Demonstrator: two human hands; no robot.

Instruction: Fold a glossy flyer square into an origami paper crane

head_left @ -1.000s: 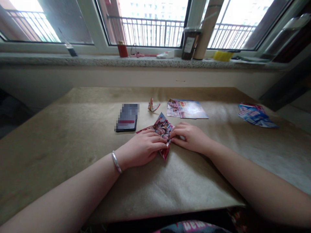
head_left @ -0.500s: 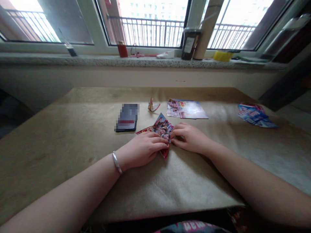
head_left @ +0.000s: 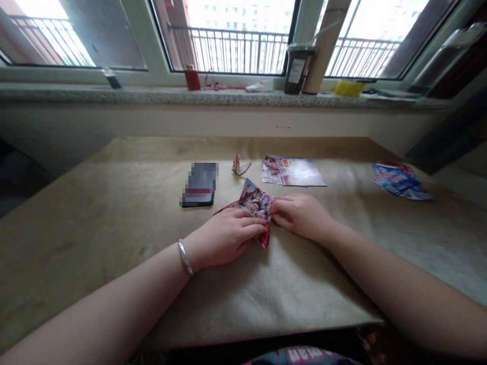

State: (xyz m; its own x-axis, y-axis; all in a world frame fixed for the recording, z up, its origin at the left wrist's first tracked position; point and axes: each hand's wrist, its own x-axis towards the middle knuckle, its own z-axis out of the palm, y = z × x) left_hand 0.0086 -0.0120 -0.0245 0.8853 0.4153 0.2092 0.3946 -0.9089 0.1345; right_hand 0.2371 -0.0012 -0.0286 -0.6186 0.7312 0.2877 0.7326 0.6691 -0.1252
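Observation:
A folded paper, printed in red and blue with pictures, lies at the middle of the table, pointed corners sticking out at several sides. My left hand, a silver bangle at its wrist, reaches over the paper's lower left part and holds it, fingers across the top; its thumb is mostly hidden. At the paper's right edge, the thumb and fingertips of my right hand pinch it. Just behind stands a small folded paper piece. To the left is a phone with a blurred screen.
Glossy printed sheets lie beyond my right hand. More blue and red papers are at the table's right side. On the windowsill stand a red jar, a dark lidded container and a yellow item.
The folded paper has turned slightly: its top corner has shifted left and its bottom corner right. Both hands have moved a little to the right with it.

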